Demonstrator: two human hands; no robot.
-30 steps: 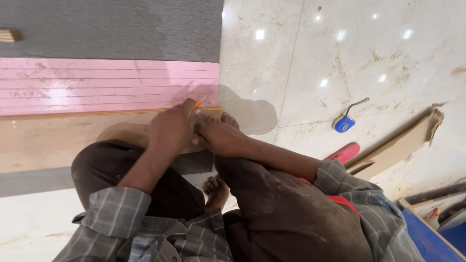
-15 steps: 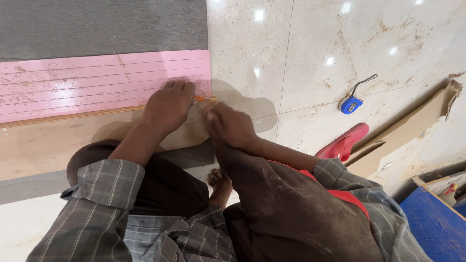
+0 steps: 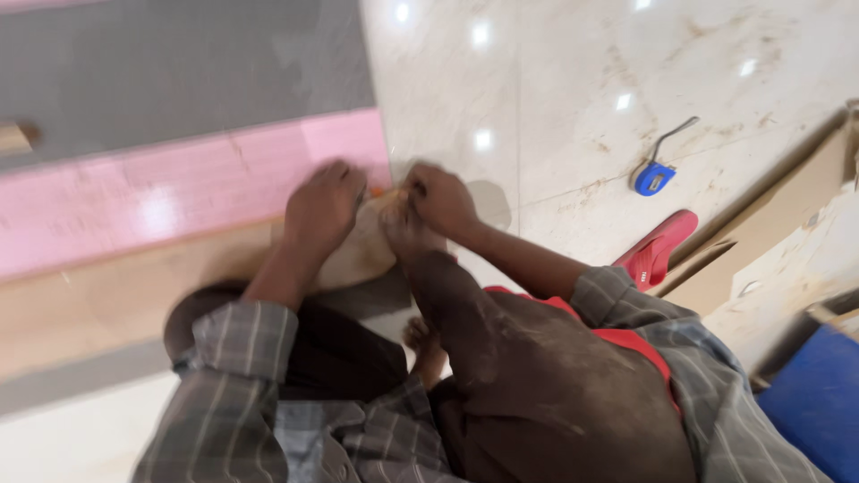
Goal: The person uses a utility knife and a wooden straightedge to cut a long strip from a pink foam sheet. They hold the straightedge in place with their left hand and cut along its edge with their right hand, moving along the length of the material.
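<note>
The head view shows a small orange pencil-like marker [image 3: 383, 190], only its tip visible, at the right end of a pale wooden board [image 3: 116, 304] that lies across the floor. The right hand [image 3: 440, 201] is curled around the marker, fingers closed on it, just at the board's end. The left hand [image 3: 324, 207] lies palm down on the board just beside the right hand, fingers bent and pressing; it holds nothing that can be seen. The frame is motion-blurred, so the exact contact of the tip with the wood cannot be confirmed.

Compared with half a second ago, the two hands stand closer together and the view has swung left and downward; the marker tip remains at the same board end. Judged from this, marking at the board end is in progress rather than finished.

Beyond the board, on its far side, lies a pink panel [image 3: 179, 201], and farther still a grey sheet [image 3: 179, 80]. To the right, on the polished marble floor [image 3: 582, 80], rest a blue tape measure [image 3: 651, 177] and a red sandal [image 3: 658, 249], both well apart from the hands. A blue box [image 3: 819, 402] sits at the near right edge.
</note>
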